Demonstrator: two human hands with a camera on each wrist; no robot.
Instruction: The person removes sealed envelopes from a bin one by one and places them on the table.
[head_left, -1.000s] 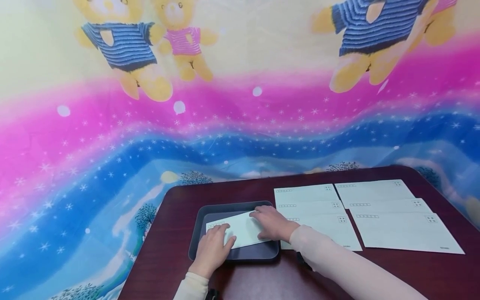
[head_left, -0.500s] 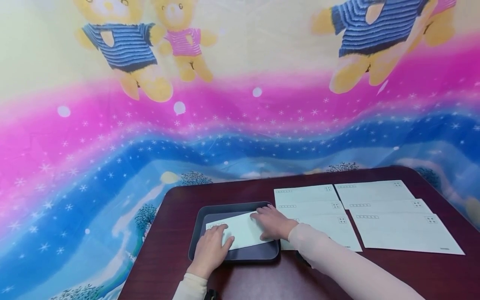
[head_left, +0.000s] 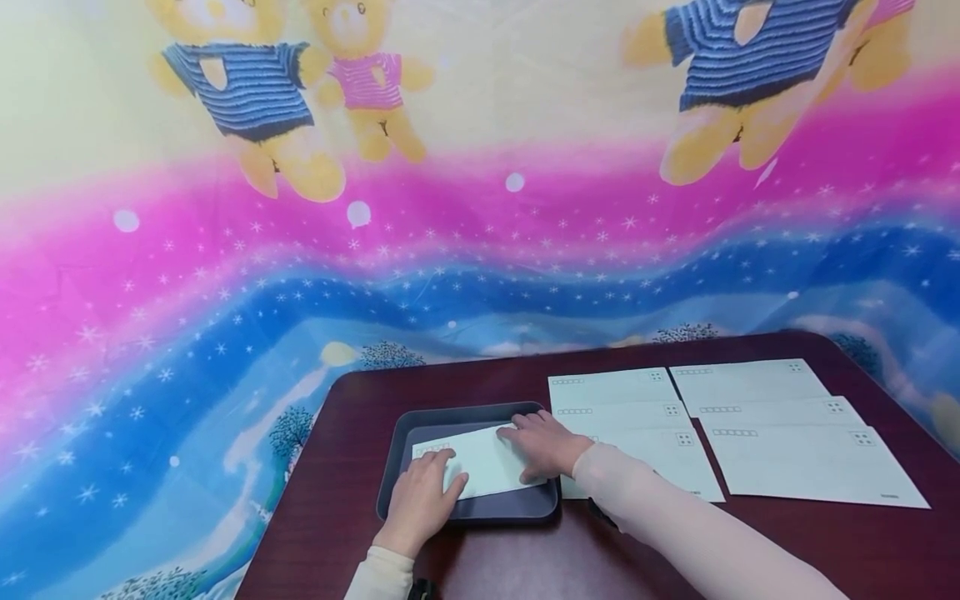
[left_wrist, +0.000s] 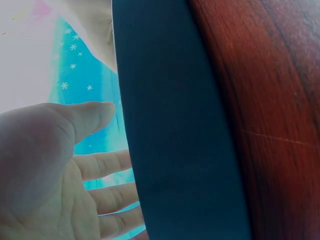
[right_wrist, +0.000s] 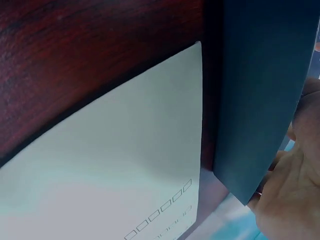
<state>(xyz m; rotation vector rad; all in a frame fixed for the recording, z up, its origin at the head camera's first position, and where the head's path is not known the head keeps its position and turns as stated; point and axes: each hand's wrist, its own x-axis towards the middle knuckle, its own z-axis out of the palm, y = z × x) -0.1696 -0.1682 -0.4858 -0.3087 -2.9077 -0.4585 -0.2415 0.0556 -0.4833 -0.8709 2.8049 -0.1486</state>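
Both my hands are over a dark red-brown table (head_left: 348,442), glossy and round-cornered; beyond them hangs a printed cloth backdrop (head_left: 480,225), pink and blue with snowflakes, teddy bears (head_left: 255,96) along its upper part. My left hand (head_left: 422,500) lies on the left end of a pale envelope (head_left: 483,467), fingers nearly straight and the thumb well apart from them. My right hand (head_left: 545,446) rests over the other end, fingers loosely bent, thumb spread away toward the near edge; neither hand closes round anything. Between and under them the envelope sits slantwise inside a dark grey tray (head_left: 495,507), its right end farther from me at the top, the tray floor showing on my side of it. Just right of my grip lie three overlapping envelopes (head_left: 637,454), and farther right another overlapping three (head_left: 813,467), each with a row of small boxes and a little square mark. My right sleeve (head_left: 675,525) crosses the near left corner of the closer group. From both wrists, the tray's outer wall stands before my hands and hides the fingertips.
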